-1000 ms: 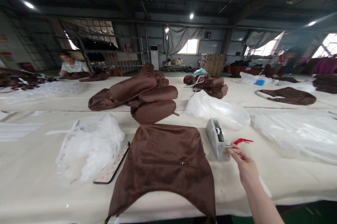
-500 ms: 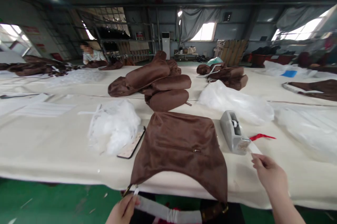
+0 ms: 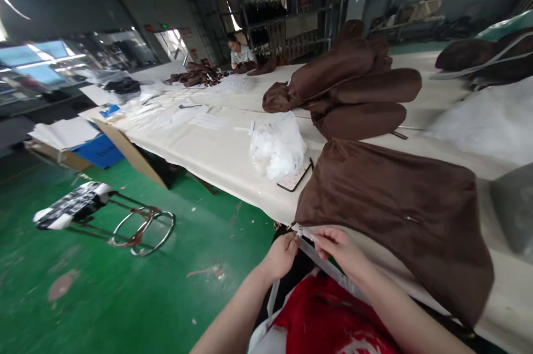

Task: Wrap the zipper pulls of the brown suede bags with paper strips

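Note:
A brown handbag (image 3: 391, 193) lies on the table edge in front of me, its zip pull toward the middle. Its strap (image 3: 322, 261), wrapped in white material, hangs over the edge toward my lap. My left hand (image 3: 283, 254) is closed in a pinch on the wrapped strap end, close to the metal fitting at the bag's left corner. Right beside it, my right hand (image 3: 338, 246) pinches a short piece of white tape (image 3: 308, 231) against that same end. Fingers partly hide where tape and strap meet. A loose white strip (image 3: 272, 298) dangles below my left hand.
Stuffed brown bags (image 3: 358, 121) are piled behind the handbag. A white plastic bag (image 3: 277, 146) and a phone (image 3: 295, 176) lie to its left. A stool (image 3: 75, 204) lies tipped on the green floor. A person (image 3: 241, 54) sits at the far table side.
My right hand has come from the tape dispenser to my left hand, carrying a piece of tape. The view has turned left, showing more floor and the stool.

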### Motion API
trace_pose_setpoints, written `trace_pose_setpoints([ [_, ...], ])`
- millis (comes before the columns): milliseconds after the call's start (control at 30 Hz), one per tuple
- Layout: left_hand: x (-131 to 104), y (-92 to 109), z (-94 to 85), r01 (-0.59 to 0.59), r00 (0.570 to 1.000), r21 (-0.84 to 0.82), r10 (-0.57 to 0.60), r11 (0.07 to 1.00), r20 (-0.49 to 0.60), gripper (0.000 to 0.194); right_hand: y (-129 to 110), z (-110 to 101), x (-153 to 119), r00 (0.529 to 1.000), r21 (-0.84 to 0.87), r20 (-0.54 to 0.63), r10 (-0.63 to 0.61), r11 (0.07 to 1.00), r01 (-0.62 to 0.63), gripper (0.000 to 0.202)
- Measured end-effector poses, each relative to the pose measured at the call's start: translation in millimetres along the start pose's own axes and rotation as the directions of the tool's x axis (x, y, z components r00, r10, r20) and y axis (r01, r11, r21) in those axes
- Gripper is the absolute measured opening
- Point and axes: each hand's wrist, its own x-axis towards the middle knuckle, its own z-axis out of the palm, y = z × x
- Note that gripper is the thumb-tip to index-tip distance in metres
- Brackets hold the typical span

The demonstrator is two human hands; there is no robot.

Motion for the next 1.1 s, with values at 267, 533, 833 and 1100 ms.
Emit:
trace_pose_setpoints([
  [267,-3,2,-6.3,-0.025,0.999,-0.031,0.026,0.999,0.028,0.027,27,19,29,0.987,0.043,0.053,0.15,0.987,-0.152,0.034],
  [533,-2,-5,-3.9,0.085,0.996,-0.203,-0.083,0.976,0.016,0.034,39,18,28,0.98,-0.034,0.007,0.199,0.979,-0.199,0.031],
  [833,-1,-11,1.1,0.388,0.922,-0.534,-0.301,0.752,0.246,0.041,49,6,23,0.976,-0.068,0.082,0.202,0.978,-0.196,0.029],
  [1100,-2,1,-9.5,0.616,0.777,-0.614,-0.256,0.493,0.574,0.028,47,14,23,0.996,-0.183,0.069,0.054,0.982,-0.041,0.019],
])
